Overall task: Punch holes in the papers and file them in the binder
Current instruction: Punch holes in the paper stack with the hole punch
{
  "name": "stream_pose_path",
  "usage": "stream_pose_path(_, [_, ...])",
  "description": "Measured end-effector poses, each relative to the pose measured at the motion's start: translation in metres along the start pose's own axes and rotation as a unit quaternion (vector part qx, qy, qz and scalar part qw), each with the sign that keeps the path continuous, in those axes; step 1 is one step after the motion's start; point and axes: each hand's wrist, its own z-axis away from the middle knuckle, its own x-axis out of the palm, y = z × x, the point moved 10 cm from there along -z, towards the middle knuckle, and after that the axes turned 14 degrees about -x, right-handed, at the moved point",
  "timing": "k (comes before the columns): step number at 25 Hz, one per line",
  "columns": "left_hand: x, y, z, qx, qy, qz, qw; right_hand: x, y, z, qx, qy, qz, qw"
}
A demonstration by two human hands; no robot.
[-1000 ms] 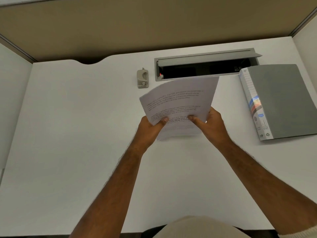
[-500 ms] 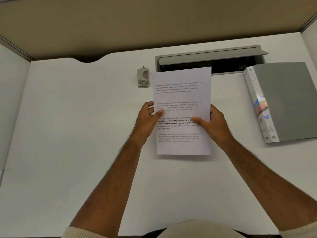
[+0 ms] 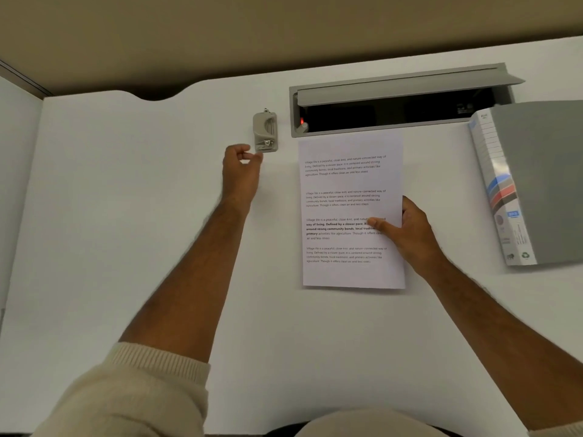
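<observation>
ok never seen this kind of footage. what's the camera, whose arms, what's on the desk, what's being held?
There is no robot here: a person wears one wide-angle camera on the head, looking forward and down, so the two arms belong to the wearer. On the white desk lie a small grey hole punch, printed papers and a closed grey binder at the right. Behind the papers is an open cable tray set into the desk. The right hand holds the papers at their right edge, thumb on top. The left hand holds nothing; its curled fingers are right beside the punch, and contact is too close to judge.
</observation>
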Motion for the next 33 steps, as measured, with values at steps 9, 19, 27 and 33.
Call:
stream_pose_path(9, [0.017, 0.039, -0.055, 0.015, 0.031, -0.080, 0.996, 0.000, 0.011, -0.012, 0.010, -0.001, -0.009, 1.000])
stream_pose_path(19, [0.030, 0.043, -0.073, -0.013, 0.020, -0.059, 0.998, 0.003, 0.013, -0.015, 0.017, 0.001, -0.033, 0.999])
stream_pose_path(27, [0.019, 0.027, -0.053, -0.024, 0.010, 0.000, 1.000, 0.001, 0.017, -0.013, 0.023, 0.019, -0.059, 0.998])
stream_pose_path(33, [-0.001, -0.010, -0.020, -0.014, -0.010, 0.020, 1.000, 0.004, 0.015, -0.010, 0.019, 0.017, -0.066, 0.997])
